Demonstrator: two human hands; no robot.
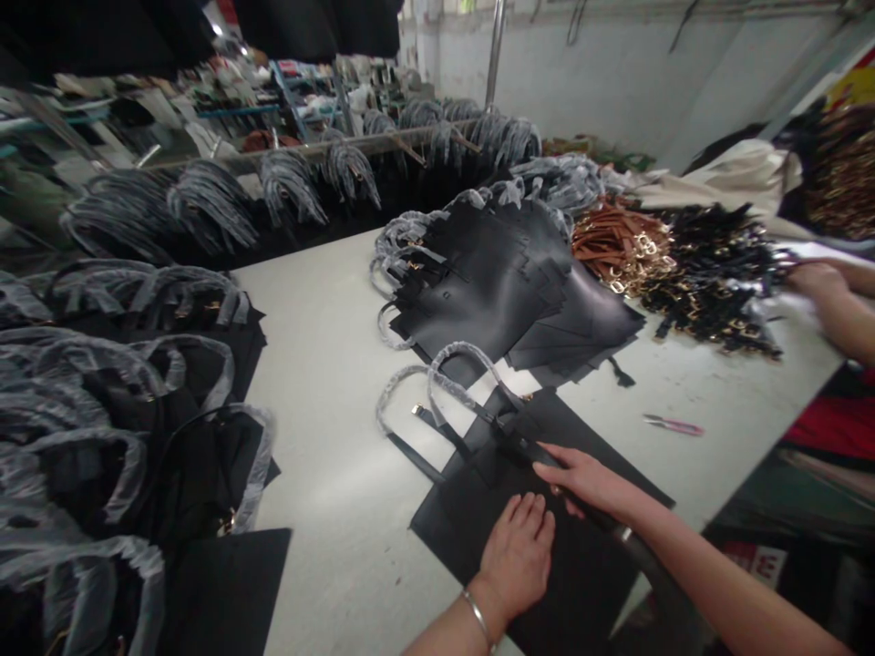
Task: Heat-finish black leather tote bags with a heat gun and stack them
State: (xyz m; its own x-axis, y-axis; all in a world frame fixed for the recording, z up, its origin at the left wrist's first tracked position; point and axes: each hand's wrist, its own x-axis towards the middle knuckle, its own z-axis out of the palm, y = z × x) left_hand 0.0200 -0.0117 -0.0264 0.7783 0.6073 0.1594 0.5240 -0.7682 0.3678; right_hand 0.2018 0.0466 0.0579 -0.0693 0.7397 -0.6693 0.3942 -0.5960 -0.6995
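Note:
A black leather bag panel point(471, 510) with film-wrapped handles point(437, 374) lies flat on the white table point(328, 364) in front of me. My left hand point(519, 551), a bangle on its wrist, presses flat on the panel with fingers together and stretched out. My right hand point(581, 478) rests just beyond it, fingers extended along a black strap point(526, 446) that crosses the panel; the strap runs under the hand and its forearm.
A stack of black panels point(506, 282) lies further back. Wrapped black bags point(123, 410) crowd the left. Brown straps point(615, 241) and black buckled straps point(711, 273) heap at the right, where another person's hand point(820, 282) reaches. Pink snips point(674, 425) lie nearby.

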